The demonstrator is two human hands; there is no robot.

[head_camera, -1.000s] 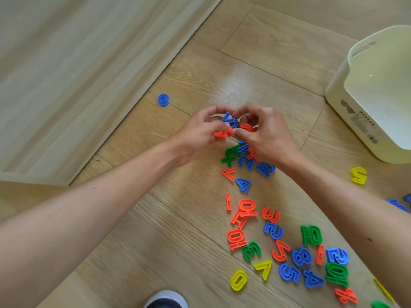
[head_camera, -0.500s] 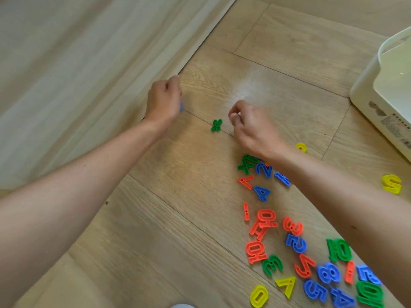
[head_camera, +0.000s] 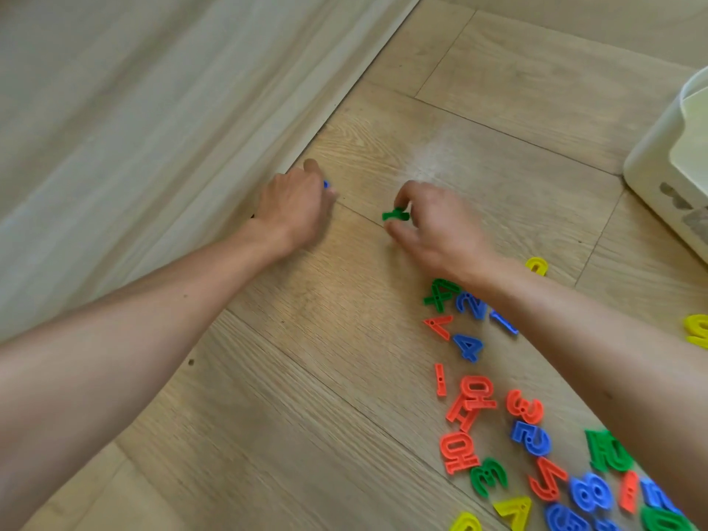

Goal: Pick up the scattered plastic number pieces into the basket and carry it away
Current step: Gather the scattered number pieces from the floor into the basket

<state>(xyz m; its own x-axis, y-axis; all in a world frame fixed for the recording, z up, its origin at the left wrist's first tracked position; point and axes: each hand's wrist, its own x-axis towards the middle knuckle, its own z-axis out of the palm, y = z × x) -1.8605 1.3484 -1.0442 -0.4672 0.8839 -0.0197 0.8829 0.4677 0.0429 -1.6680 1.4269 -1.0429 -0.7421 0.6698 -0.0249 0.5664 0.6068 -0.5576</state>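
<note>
From the head camera, the white basket (head_camera: 651, 159) stands at the right edge on the wooden floor (head_camera: 306, 377); what is in it you cannot see. Your left grip (head_camera: 295, 203) is curled on a blue piece (head_camera: 326, 184) beside the baseboard (head_camera: 344, 109). Your right grip (head_camera: 433, 224) pinches a green piece (head_camera: 395, 215), shaped like a cross. Other flat plastic number pieces (head_camera: 468, 348) lie scattered around your right forearm.
</note>
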